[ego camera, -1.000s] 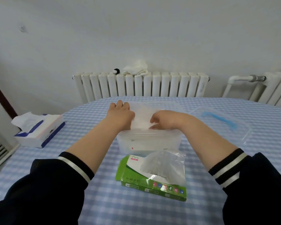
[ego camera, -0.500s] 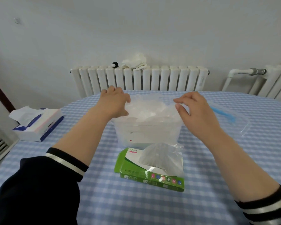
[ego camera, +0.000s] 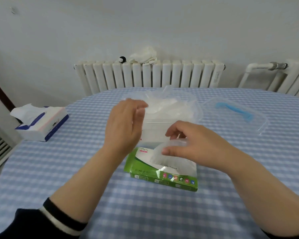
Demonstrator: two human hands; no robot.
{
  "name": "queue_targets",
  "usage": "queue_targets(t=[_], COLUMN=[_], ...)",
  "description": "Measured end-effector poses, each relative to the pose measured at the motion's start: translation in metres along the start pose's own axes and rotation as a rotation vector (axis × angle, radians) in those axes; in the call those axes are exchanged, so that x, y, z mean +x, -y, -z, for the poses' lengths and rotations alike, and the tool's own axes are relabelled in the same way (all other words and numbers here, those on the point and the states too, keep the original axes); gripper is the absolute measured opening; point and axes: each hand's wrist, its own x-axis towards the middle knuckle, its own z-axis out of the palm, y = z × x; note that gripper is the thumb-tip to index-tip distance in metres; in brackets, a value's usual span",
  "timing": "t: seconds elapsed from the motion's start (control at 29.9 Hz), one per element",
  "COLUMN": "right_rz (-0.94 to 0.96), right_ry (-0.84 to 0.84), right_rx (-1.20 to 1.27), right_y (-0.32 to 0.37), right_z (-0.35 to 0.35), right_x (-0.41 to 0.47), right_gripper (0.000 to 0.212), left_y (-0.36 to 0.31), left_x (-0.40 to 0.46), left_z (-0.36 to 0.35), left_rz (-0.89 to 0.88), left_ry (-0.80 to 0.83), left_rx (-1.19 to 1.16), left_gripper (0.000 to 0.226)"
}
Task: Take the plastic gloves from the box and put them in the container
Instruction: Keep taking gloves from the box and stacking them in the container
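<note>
- Right hand (ego camera: 193, 144) has dropped from the container (ego camera: 162, 128) to the box (ego camera: 162, 175), its grip pinching the next glove (ego camera: 171, 157).
- Left hand (ego camera: 124, 125) has pulled back, open and empty.

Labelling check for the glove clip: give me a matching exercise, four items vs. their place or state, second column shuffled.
Items:
1. green cardboard glove box
2. clear plastic lid with blue handle
3. white and blue tissue pack
4. clear plastic container

Places or states:
A. lying on the table right of the container
B. at the table's left edge
C. nearest the person, a thin plastic glove sticking out
D. behind the box, heaped with gloves

Pairs: 1-C, 2-A, 3-B, 4-D
</note>
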Motion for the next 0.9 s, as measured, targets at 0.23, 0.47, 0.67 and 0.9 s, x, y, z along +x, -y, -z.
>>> queue_targets(t=[0.23,0.47,0.67,0.9], right_rz=[0.020,0.200,0.292,0.088], right_ry=[-0.090,-0.215,-0.484,-0.840], right_rx=[-0.034,-0.112,0.063,0.392], right_y=[-0.005,-0.015,-0.017,-0.015], right_z=[-0.004,-0.006,-0.012,0.028], right_x=[0.006,0.010,0.010,0.002], right_gripper=[0.020,0.023,0.021,0.034], left_y=[-0.020,-0.017,-0.019,-0.015], left_x=[-0.060,-0.069,-0.067,-0.069], left_z=[-0.023,-0.035,-0.034,-0.036], left_rz=[0.166,0.271,0.278,0.401], left_ry=[0.459,0.635,0.672,0.666], left_rx=[-0.224,-0.186,-0.185,-0.353], left_gripper=[0.071,0.080,0.080,0.082])
